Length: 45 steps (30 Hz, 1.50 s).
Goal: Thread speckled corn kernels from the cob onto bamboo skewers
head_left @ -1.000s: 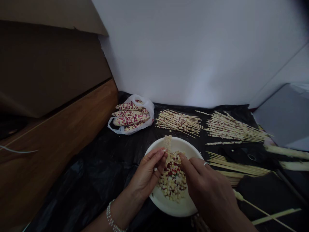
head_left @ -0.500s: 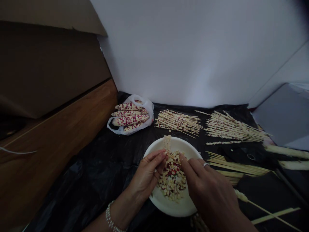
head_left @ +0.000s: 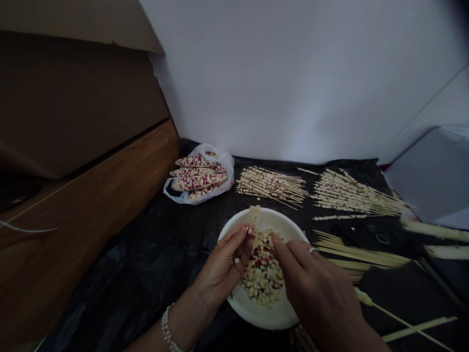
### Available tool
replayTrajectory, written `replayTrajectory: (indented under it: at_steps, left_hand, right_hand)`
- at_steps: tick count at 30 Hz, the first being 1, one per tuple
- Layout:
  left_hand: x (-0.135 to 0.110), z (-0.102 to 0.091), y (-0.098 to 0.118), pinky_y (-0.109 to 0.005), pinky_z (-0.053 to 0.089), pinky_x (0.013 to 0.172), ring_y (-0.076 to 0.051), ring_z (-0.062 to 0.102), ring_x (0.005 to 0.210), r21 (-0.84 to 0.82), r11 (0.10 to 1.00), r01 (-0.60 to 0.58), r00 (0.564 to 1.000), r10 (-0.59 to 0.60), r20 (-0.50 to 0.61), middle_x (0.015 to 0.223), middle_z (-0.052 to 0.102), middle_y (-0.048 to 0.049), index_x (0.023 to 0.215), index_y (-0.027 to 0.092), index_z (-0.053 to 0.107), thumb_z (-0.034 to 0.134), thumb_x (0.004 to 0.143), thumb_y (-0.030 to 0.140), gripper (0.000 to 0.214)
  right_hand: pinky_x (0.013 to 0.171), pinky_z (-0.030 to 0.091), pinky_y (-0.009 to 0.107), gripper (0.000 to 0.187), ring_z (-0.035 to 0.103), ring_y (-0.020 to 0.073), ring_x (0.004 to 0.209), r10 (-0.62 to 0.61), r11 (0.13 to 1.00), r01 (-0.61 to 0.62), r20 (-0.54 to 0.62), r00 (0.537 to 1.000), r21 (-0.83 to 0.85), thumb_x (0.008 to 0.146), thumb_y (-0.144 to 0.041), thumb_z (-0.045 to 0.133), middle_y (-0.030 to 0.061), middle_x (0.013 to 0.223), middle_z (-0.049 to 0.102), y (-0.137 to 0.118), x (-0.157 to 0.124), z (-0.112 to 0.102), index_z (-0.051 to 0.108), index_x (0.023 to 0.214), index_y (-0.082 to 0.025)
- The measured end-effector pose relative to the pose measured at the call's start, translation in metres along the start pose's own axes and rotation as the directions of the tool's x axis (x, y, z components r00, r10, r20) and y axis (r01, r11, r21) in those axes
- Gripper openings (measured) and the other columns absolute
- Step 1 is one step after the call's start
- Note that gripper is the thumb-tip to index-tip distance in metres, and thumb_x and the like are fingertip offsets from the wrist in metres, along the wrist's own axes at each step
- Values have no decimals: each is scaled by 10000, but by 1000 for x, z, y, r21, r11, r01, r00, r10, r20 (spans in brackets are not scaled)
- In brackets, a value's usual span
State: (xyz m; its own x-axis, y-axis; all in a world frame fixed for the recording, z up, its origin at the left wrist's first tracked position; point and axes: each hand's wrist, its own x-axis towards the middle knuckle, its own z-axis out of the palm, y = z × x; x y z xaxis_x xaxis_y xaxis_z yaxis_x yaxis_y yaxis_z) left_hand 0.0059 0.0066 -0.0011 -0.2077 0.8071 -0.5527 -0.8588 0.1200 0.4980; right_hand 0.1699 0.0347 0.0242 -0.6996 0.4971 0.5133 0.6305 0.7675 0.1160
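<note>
Over a white bowl point(head_left: 240, 307) of loose corn kernels point(head_left: 262, 286), both my hands work close together. My left hand point(head_left: 223, 264) pinches a pale corn kernel point(head_left: 250, 230) between thumb and forefinger, and other kernels point(head_left: 236, 260) rest against its curled fingers. My right hand point(head_left: 311, 274), with a ring on it, is closed on a thin bamboo skewer point(head_left: 258, 237) that points left toward the pinched kernel. Most of the skewer is hidden by the right hand. Behind my left fingertips, a stripped piece of corncob point(head_left: 254, 215) leans in the bowl near its far rim.
Speckled corn cobs point(head_left: 200, 182) lie in a plastic bag point(head_left: 229, 164) at the back. Two piles of kernel-threaded skewers point(head_left: 269, 183) point(head_left: 340, 193) spread to the right. Bare skewers point(head_left: 361, 252) lie beside the bowl. Black plastic sheeting point(head_left: 146, 254) covers the surface; a wooden board point(head_left: 110, 195) borders the left.
My left fingers have shifted slightly and opened a little, so the pinched kernel and the kernels in the palm show more clearly. My right hand stays nearly still with the skewer.
</note>
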Motion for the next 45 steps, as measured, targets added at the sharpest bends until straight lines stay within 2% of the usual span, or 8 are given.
replayTrajectory:
  at_steps: [8, 17, 23, 27, 31, 35, 41, 45]
  left_hand:
    - [-2, 2, -3, -128, 528, 661, -65, 652, 677, 23, 1000, 18, 1000, -18, 8, 800, 721, -36, 857, 118, 714, 723, 739, 121, 118]
    - [-3, 3, -2, -129, 524, 652, -64, 653, 651, 21, 1000, 15, 1000, -15, 3, 785, 726, -34, 823, 122, 715, 721, 734, 102, 91]
    - [-1, 0, -5, -128, 512, 688, -59, 652, 671, 42, 999, -14, 1000, 13, 25, 795, 730, -21, 823, 125, 719, 743, 711, 108, 116]
    - [0, -1, -8, -138, 514, 720, -66, 659, 695, 63, 997, -43, 998, 40, 46, 801, 732, -22, 821, 131, 725, 749, 707, 121, 118]
    - [1, -1, -10, -146, 531, 676, -79, 659, 664, 60, 996, -63, 996, 60, 59, 771, 730, -40, 807, 118, 729, 750, 702, 111, 107]
    - [1, 0, -10, -129, 536, 654, -67, 653, 647, 46, 996, -77, 997, 75, 30, 771, 725, -41, 798, 113, 723, 728, 717, 74, 91]
    - [-3, -1, -6, -111, 524, 646, -48, 638, 654, 32, 999, -11, 997, 9, 76, 782, 704, -19, 937, 141, 710, 705, 761, 122, 176]
    - [-2, -3, -4, -99, 506, 599, -32, 599, 582, 10, 1000, 29, 996, -30, 80, 698, 661, 7, 870, 124, 700, 717, 745, 116, 126]
  right_hand:
    - [504, 360, 295, 479, 517, 142, 573, 2, 1000, -1, 15, 1000, -17, 724, -23, 447, 85, 821, 637, -1, -1, 2, 602, 1174, -71]
    - [511, 377, 287, 502, 527, 141, 588, -3, 999, 5, 35, 999, -50, 695, -38, 503, 67, 822, 643, -1, -1, 1, 597, 1187, -78]
    - [578, 414, 290, 495, 573, 176, 697, -11, 999, 12, 25, 1000, -53, 695, -37, 499, 78, 831, 649, -3, -2, 0, 601, 1177, -82]
    - [562, 411, 304, 494, 557, 174, 660, -1, 999, 2, 33, 999, -51, 693, -37, 499, 85, 823, 641, -6, -4, 1, 603, 1175, -63]
    - [529, 392, 294, 503, 540, 159, 620, 5, 998, -3, 33, 999, -61, 683, -22, 503, 76, 800, 633, -8, -5, 4, 606, 1174, -57]
    - [522, 373, 280, 468, 525, 143, 601, 20, 999, -19, 17, 1000, -45, 706, -12, 484, 71, 790, 634, -8, -4, 6, 623, 1148, -75]
    - [543, 390, 283, 458, 554, 154, 636, 1, 1000, 0, -23, 1000, 17, 742, -22, 456, 80, 836, 642, -5, -2, 3, 600, 1175, -59]
    - [537, 378, 291, 464, 533, 150, 608, 1, 1000, -1, -23, 1000, 19, 739, -12, 432, 80, 830, 637, -5, -2, 2, 602, 1169, -56]
